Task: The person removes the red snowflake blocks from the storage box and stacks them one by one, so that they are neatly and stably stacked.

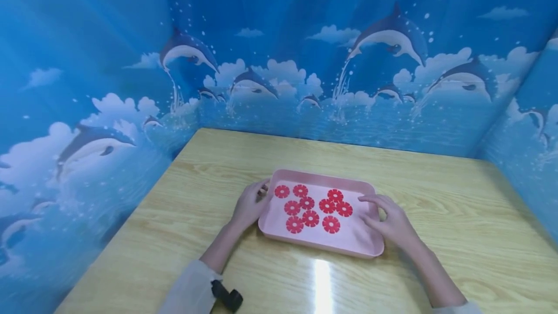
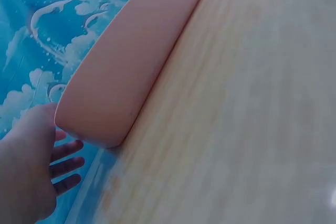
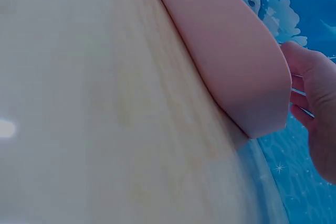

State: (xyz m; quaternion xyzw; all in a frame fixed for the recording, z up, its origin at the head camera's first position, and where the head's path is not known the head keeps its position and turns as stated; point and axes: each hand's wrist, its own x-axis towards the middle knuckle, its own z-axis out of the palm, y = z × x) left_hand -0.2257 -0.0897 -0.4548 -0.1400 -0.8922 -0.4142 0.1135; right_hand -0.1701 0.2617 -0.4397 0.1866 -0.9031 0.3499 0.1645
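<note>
A pink tray lies flat on the table with several red notched discs spread over its bottom. Some discs overlap or touch; others lie apart. At the tray's left end is my left hand, thumb by the rim. Its other fingers are spread fairly straight in the left wrist view. My right hand is at the opposite end, with its index finger and thumb reaching over the rim. In the right wrist view, its other fingers are loosely bent beside the tray's outer wall and partly hidden. Neither hand touches a disc.
The wood-grain table carries the tray near its middle. Blue curtains printed with dolphins hang behind it and at both sides. A black strap piece sits at the left sleeve. Light glares on the tabletop in front.
</note>
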